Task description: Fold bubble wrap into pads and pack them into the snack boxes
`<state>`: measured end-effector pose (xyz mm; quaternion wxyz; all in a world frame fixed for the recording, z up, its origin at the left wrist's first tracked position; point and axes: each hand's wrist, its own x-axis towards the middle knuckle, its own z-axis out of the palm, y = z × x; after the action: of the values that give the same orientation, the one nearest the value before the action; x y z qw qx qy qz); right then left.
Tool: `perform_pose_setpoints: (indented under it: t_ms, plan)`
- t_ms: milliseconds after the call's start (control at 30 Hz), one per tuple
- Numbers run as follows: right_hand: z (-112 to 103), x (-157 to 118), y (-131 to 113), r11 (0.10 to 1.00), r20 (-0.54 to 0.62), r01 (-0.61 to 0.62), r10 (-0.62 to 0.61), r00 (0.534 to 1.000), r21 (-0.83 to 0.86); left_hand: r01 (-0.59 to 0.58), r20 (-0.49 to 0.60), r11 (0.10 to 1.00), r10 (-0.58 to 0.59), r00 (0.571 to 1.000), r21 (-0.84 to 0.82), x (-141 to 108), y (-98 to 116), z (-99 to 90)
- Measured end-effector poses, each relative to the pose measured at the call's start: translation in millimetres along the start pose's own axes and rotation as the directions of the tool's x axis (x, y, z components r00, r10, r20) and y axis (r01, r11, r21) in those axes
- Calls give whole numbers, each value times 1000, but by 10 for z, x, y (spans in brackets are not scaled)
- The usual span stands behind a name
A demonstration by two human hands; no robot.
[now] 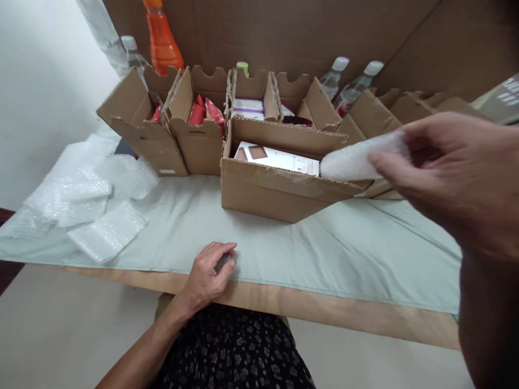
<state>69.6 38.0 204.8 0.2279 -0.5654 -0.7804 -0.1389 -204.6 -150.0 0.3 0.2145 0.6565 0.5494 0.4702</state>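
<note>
My right hand [450, 173], at the right, grips a bubble-wrapped item [357, 158] at the right end of an open cardboard box [267, 189]. Inside that box lies a white carton [279, 158] with brown squares printed on it. The wrapped item's left end touches or nearly touches the carton. My left hand [211, 271] rests at the table's front edge, its fingers curled; a small dark patch shows between thumb and fingers, too unclear to name.
Bubble-wrap pieces [87, 189] lie on the left of the green cloth [182, 227]. Behind stand several cardboard bins, one with red packets [198, 112], an orange bottle [162, 43] and clear bottles [333, 78].
</note>
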Motion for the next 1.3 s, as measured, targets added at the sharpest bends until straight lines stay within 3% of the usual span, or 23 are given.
perform_pose_setpoints:
  t_ms: [100, 167, 333, 533, 667, 833, 900, 1033, 1200, 1300]
  plan:
    - [-12, 82, -199, 959, 100, -25, 56, 993, -281, -13, 7, 1000, 13, 1000, 11, 14, 6, -13]
    - [-21, 151, -225, 933, 174, -25, 93, 980, -359, -20, 11, 1000, 20, 1000, 15, 12, 4, -12]
    - [-55, 270, -125, 937, 107, 57, -21, 994, -345, -32, 13, 999, 32, 999, 16, 8, -13, -3]
    - [35, 436, -389, 901, 343, 111, 44, 938, -420, -28, 22, 1000, 28, 999, 12, 16, -16, -3]
    - [69, 534, -405, 943, 419, 77, 69, 905, -324, -21, 31, 1000, 20, 999, 20, 3, -9, 0]
    - [-25, 481, -155, 1000, 513, 28, -32, 858, 14, -28, 35, 1000, 27, 999, 14, 7, -21, 4]
    - [-5, 447, -124, 999, 545, 12, 7, 838, -31, -30, 39, 999, 29, 999, 21, 13, -23, 3]
    - [115, 412, -216, 971, 525, -22, 147, 838, -237, -22, 41, 999, 21, 999, 33, 19, -17, 0]
    - [193, 419, -336, 967, 427, -39, 147, 893, -250, -27, 41, 999, 25, 999, 38, 18, -15, 3]
    - [266, 452, -315, 974, 454, -11, 115, 883, -226, -28, 42, 998, 26, 999, 48, 25, -21, 3]
